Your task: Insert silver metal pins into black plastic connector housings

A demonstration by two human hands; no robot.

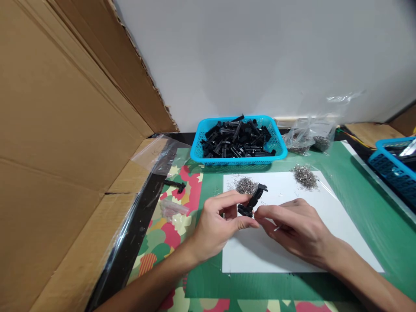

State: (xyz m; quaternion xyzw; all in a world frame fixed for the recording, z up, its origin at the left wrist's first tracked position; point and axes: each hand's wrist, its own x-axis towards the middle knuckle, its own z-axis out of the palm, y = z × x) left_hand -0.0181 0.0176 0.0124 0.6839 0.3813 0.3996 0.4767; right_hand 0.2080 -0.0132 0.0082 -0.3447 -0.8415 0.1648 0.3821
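Observation:
Between the thumb and forefinger of my left hand is a black plastic part, tilted with its narrow end up and to the right. My right hand is closed in a pinch, its fingertips at the lower end of that part. A thin light-coloured tip shows among the right fingers; what it belongs to is hidden. Beneath both hands lies a white sheet. Just behind the held part is a pile of small metal pins, and a second metal pile lies farther right.
A blue basket of similar black parts stands at the back, another blue basket at the right. Plastic bags of metal pieces sit behind the sheet. One loose black part lies at left, near a cardboard wall.

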